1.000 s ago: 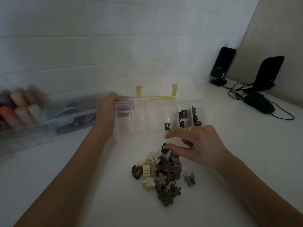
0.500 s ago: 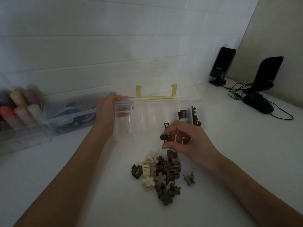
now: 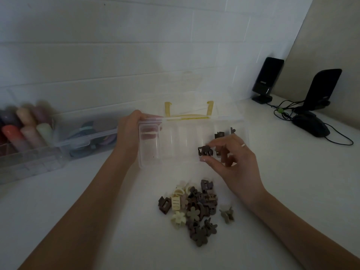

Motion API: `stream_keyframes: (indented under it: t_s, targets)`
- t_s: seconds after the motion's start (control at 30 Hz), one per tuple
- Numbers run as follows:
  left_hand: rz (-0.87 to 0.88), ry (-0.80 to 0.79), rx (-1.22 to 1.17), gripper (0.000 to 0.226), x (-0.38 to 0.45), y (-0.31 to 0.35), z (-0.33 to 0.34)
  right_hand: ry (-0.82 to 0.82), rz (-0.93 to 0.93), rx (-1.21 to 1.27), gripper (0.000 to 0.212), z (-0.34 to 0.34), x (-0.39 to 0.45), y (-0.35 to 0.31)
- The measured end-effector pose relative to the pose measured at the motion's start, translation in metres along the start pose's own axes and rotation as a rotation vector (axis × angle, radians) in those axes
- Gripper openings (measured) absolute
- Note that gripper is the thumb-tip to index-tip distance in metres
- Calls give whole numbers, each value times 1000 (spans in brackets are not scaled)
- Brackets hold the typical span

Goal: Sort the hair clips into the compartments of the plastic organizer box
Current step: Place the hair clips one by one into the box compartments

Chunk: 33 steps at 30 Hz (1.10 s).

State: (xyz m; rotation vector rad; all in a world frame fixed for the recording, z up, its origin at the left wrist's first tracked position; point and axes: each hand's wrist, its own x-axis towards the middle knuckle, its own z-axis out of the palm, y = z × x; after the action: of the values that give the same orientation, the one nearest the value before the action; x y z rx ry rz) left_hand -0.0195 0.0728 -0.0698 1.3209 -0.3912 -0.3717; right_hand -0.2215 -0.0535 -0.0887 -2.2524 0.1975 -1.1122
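My right hand [image 3: 231, 162] has lifted away from the pile of hair clips [image 3: 194, 209] since a second ago, when its fingers were down among them. Now it pinches a small dark brown clip [image 3: 204, 151] between thumb and forefinger, the other fingers loosely curled behind, and holds it up at the front wall of the clear organizer box [image 3: 175, 145], toward the right-hand compartments. Half a second ago the same clip was lower, just above the pile.

My left hand [image 3: 130, 133] has not moved: it grips the left end of the box, thumb along the rim and fingertips showing through the plastic inside the leftmost compartment. The yellow latch [image 3: 188, 114] stands up behind the box as before.

A few dark clips [image 3: 219, 135] lie in the right-end compartments; which one exactly I cannot tell. The pile, brown, cream and olive, sits on the white table [image 3: 292, 191] in front of the box, one clip fewer.
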Motion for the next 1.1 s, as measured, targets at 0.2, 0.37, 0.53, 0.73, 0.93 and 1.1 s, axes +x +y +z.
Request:
stream_keyframes:
  t_s: [0.2,0.37,0.53,0.73,0.93,1.1]
  targets:
    - [12,1,-7,47,-3,3,2,42,-45,-59,31,4,1,10]
    - [-4,-2,-18,46,-2,2,1,66,-66,-137,23,4,3,12]
    - [-6,-3,-9,45,1,0,0,-36,-171,-391,12,7,0,16]
    - [-6,-1,10,42,2,-1,-1,-39,-182,-608,25,6,1,14]
    - [3,13,7,45,0,0,1,-129,-99,-722,43,5,1,12]
    - [0,5,9,44,-1,0,1,-102,-73,-615,37,5,1,12]
